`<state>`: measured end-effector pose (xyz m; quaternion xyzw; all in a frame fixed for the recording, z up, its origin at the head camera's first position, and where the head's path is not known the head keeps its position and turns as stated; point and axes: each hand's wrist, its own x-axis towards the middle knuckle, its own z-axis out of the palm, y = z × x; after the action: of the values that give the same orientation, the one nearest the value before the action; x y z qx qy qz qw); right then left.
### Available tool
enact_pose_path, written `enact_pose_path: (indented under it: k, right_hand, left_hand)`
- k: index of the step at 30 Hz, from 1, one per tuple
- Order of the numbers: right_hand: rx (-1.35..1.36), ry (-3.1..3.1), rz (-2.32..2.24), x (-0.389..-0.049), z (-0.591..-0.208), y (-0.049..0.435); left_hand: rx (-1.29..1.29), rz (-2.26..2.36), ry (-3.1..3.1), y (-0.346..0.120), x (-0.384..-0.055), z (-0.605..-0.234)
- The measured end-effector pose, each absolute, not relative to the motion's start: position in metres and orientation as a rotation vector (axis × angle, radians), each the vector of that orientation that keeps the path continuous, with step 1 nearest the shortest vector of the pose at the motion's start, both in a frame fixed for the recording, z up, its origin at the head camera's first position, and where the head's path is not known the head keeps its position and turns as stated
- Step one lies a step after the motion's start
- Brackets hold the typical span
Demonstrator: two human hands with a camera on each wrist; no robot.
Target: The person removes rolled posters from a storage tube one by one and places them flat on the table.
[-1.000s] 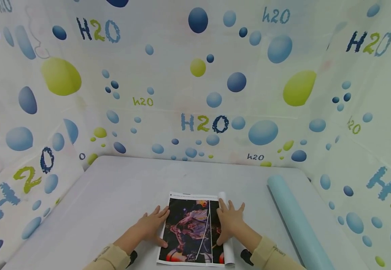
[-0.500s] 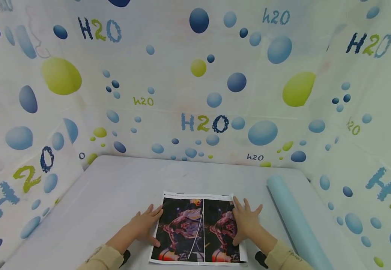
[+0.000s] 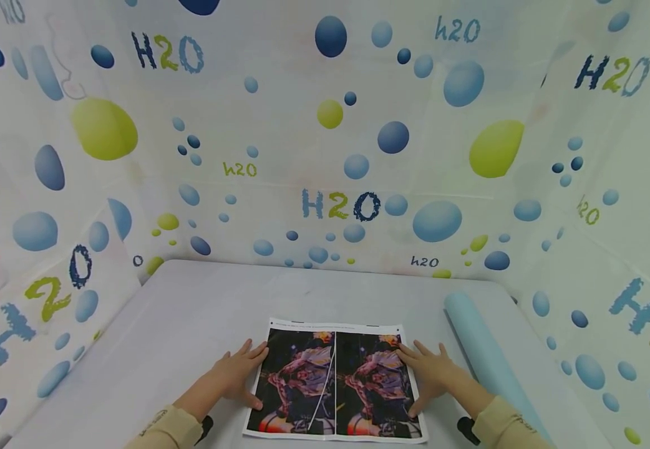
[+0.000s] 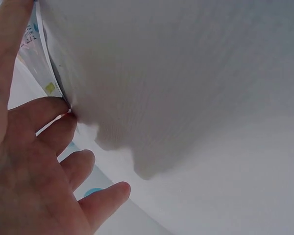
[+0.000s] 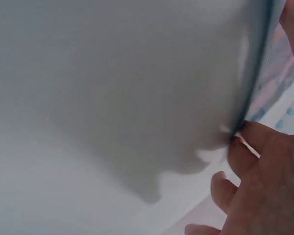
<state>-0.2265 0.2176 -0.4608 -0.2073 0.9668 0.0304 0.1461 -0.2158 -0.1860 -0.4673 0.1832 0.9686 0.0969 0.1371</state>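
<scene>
Head view showed a printed sheet [image 3: 297, 377] lying at six o'clock in the frame on the pale counter [image 3: 190, 324], its two dark, colourful pictures side by side. The left hand [image 3: 237, 374] rested on the sheet's nine o'clock edge, its fingers spread and clasping nothing; the right hand [image 3: 428, 369] rested likewise on the three o'clock edge, fingers splayed and grasping nothing. At four o'clock in the frame lay a light blue roll [image 3: 488, 362], apart from the sheet, its near end cut off by the frame. The paper looked thin; uneven pressure might have creased it, and lifting either hand too soon could have let an edge curl. Whether the slanting white line in the nine o'clock picture was print or a crease was hard to say. The sleeves [image 3: 170, 429] ran out of frame.

Left wrist view had the left hand from eight to ten o'clock, fingertips against an edge, with a shadow on the white surface; the sheet's print could not be made out.

Right wrist view was blurred: the right hand stood at four o'clock beside a bluish edge, its thumb's tip unclear.
</scene>
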Motion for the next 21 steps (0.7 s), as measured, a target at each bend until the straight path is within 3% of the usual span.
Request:
enact_pose_path:
  k: [21]
  right_hand:
    - [-0.653, 2.695, -0.154, -0.2254, -0.4648, 0.2276]
  left_hand:
    - [0.539, 0.332, 2.792, -0.1878, -0.213, -0.4654]
